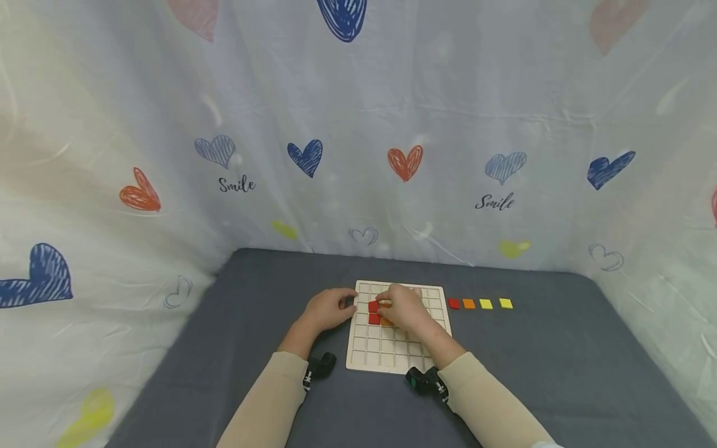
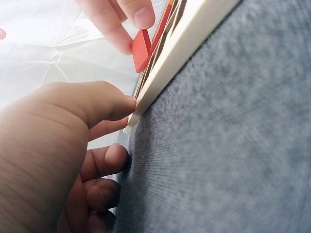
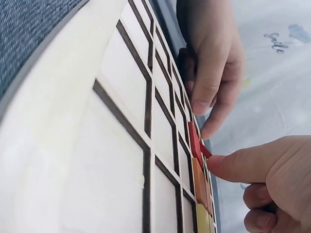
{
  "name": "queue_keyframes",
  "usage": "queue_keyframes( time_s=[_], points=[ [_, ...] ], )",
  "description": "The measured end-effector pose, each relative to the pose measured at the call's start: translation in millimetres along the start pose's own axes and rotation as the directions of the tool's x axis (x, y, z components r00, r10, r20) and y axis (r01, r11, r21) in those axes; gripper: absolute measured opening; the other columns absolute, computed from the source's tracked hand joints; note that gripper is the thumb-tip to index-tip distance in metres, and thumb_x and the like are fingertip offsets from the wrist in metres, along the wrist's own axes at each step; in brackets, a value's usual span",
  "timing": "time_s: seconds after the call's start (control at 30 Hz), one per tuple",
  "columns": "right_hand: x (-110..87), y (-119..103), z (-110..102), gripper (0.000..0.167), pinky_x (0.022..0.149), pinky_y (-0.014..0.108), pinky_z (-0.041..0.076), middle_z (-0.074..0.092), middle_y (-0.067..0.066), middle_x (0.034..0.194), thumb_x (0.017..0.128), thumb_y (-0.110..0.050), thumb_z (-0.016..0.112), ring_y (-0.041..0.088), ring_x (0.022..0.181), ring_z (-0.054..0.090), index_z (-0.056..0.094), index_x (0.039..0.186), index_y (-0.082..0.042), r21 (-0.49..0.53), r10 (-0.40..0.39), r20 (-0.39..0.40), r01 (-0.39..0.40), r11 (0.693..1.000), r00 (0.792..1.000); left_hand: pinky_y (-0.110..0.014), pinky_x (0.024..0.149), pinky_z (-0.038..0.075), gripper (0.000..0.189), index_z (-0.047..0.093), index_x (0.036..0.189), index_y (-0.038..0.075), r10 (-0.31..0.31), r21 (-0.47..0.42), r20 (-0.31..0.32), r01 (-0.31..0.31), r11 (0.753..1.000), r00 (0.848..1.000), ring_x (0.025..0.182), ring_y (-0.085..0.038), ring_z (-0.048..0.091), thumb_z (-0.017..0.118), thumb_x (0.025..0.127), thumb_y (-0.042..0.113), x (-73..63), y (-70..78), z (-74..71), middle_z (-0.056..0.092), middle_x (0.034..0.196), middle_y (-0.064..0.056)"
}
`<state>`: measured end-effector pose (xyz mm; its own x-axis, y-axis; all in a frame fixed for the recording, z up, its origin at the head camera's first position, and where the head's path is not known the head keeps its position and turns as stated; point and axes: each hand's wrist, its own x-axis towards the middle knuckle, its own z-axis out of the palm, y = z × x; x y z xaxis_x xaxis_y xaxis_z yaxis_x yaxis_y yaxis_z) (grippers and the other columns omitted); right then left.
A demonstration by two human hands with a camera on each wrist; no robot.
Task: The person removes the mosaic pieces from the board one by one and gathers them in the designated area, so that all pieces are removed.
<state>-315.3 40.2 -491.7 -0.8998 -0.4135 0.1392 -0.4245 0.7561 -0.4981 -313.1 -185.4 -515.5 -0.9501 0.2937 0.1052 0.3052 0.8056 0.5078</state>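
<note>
A pale wooden grid board (image 1: 372, 359) lies on the dark cloth. My left hand (image 1: 329, 308) is at its left edge, thumb and index fingertips against the rim, the other fingers curled beside it. Over the board, my right hand (image 1: 407, 306) pinches a red square tile (image 2: 141, 50) between thumb and finger. That tile stands tilted, its lower corner at the grid. Directly nearer to me, another red tile (image 1: 374, 319) sits in a cell, with an orange tile (image 3: 199, 180) adjoining it. A yellow tile (image 3: 202, 217) shows farther along; the right hand hides part of these in the head view.
Right of the board, loose tiles lie in a row: a red one (image 1: 454, 303), an orange one (image 1: 468, 303) and two yellow ones, the nearer yellow one (image 1: 485, 304) beside the orange. A curtain with printed hearts (image 1: 406, 163) hangs behind the grey cloth-covered table (image 1: 560, 373).
</note>
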Motion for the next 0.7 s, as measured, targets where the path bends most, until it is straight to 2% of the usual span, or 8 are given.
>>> queue_keyframes(
  time_s=[0.13,0.23,0.37,0.43,0.53,0.7],
  points=[
    [-0.4,-1,0,0.022,0.081,0.046,0.029,0.067,0.000,0.097,0.089,-0.019,0.081,0.025,0.096,0.065,0.081,0.110,-0.011,-0.011,0.000,-0.011,-0.001,1.000,1.000,-0.031,0.056,0.036,0.038,0.070,0.133,0.016,0.008,-0.001,0.000,-0.008,1.000,1.000,0.057,-0.012,0.046,0.068,0.098,0.030,-1.2,0.5,0.5,0.053,0.068,0.005],
    [-0.1,-1,-2,0.023,0.083,0.047,0.031,0.066,0.002,0.099,0.090,-0.020,0.080,0.027,0.100,0.064,0.081,0.112,-0.012,0.019,0.021,-0.008,-0.021,1.000,1.000,-0.032,0.056,0.036,0.038,0.070,0.133,0.016,0.009,0.000,0.000,-0.009,1.000,1.000,0.058,-0.013,0.046,0.068,0.098,0.030,-1.8,0.9,-0.4,0.053,0.069,0.004],
    [-1.4,-1,-6,0.025,0.093,0.050,0.042,0.065,0.004,0.105,0.092,-0.020,0.079,0.031,0.106,0.064,0.080,0.116,-0.012,0.131,0.064,0.017,-0.066,0.989,0.998,-0.032,0.057,0.036,0.038,0.070,0.133,0.017,-0.005,0.016,0.005,0.005,1.000,1.000,0.059,-0.012,0.046,0.068,0.098,0.031,-1.2,0.9,0.1,0.053,0.070,0.005],
    [-3.2,-1,-10,0.026,0.094,0.052,0.047,0.065,0.006,0.109,0.092,-0.019,0.078,0.033,0.110,0.063,0.079,0.117,-0.013,0.201,0.086,0.031,-0.090,0.975,0.996,-0.031,0.057,0.036,0.038,0.070,0.133,0.018,-0.010,0.024,0.011,0.009,1.000,1.000,0.060,-0.012,0.047,0.067,0.098,0.032,-0.8,1.3,0.8,0.053,0.070,0.005],
    [-5.3,-1,-15,0.027,0.092,0.051,0.050,0.065,0.006,0.112,0.093,-0.019,0.078,0.033,0.113,0.060,0.079,0.119,-0.014,0.283,0.107,0.037,-0.113,0.953,0.994,-0.032,0.057,0.036,0.038,0.070,0.133,0.017,-0.004,0.020,0.013,0.004,1.000,1.000,0.060,-0.012,0.047,0.067,0.098,0.031,-0.9,1.7,0.6,0.053,0.070,0.004],
    [-7.6,-1,-23,0.031,0.080,0.043,0.045,0.060,0.004,0.099,0.094,-0.020,0.077,0.027,0.102,0.054,0.076,0.124,-0.010,0.344,0.103,0.016,-0.102,0.934,0.995,-0.033,0.057,0.036,0.039,0.069,0.135,0.017,-0.018,0.015,0.010,0.017,1.000,1.000,0.059,-0.013,0.047,0.068,0.099,0.031,-0.7,1.3,-0.5,0.054,0.071,0.004]
  ],
)
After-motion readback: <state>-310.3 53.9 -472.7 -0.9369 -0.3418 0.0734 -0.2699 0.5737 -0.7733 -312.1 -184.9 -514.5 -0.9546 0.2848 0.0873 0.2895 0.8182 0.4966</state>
